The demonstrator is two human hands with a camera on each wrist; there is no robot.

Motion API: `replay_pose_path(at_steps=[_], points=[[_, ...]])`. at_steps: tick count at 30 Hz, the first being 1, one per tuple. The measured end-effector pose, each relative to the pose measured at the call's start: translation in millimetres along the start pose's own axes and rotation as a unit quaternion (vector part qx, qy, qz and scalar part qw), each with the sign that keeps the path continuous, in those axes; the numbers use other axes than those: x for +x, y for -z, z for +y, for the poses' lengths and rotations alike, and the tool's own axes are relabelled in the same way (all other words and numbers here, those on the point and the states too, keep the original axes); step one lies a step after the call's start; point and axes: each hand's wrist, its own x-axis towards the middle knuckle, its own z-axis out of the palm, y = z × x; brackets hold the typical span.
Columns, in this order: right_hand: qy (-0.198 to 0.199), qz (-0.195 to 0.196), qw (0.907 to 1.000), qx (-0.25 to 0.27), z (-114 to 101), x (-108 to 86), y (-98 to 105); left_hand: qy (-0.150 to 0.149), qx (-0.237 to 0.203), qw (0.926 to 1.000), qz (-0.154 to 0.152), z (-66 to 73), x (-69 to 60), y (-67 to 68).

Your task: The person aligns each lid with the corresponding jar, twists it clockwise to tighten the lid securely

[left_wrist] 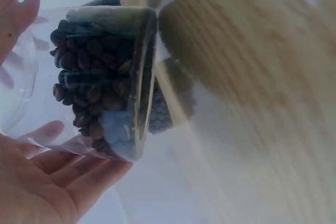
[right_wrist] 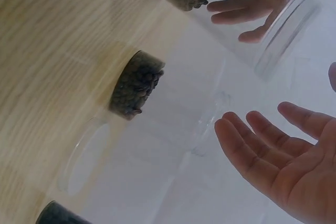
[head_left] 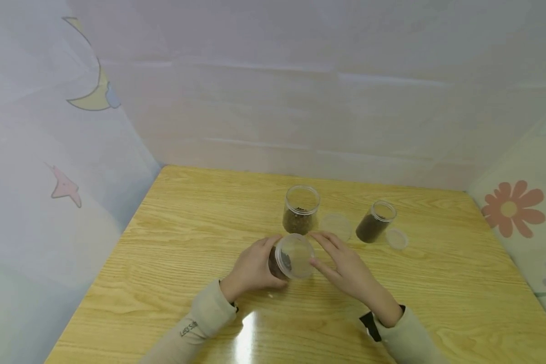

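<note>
Brown beans, v dk | part-fill clr jar, tilted | in L hand

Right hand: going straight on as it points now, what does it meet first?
Most likely the held jar in the left hand; the right hand has its thumb by that jar's rim in the head view. Its fingers aim beyond, toward the wider standing jar, though depth is unclear.

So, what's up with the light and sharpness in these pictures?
Head view: a white glare patch shines on the table, near the bottom edge; left wrist view: the table's wood grain is smeared and soft, while the beans inside the jar look clearer; right wrist view: tilted and rather hazy, though the right hand looks fairly distinct.
</note>
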Motion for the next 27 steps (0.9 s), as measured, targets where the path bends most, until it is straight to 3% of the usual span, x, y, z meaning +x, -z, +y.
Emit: replay_pose_path(at_steps=[10,19,27], points=[[-0.033,0.034,0.9988,-0.014,15.6,-8.4,-3.5,-0.009,-0.086,0.9949,0.051,-7.5,-1.6,-7.8],[-0.052,0.030,0.9973,-0.042,17.4,-9.5,-5.7,-0.016,-0.113,0.9883,0.101,-7.7,-3.6,-10.4],[-0.040,0.037,0.9973,-0.050,16.9,-10.1,-7.0,-0.007,-0.149,0.9795,0.136,-9.1,-4.7,-8.9]])
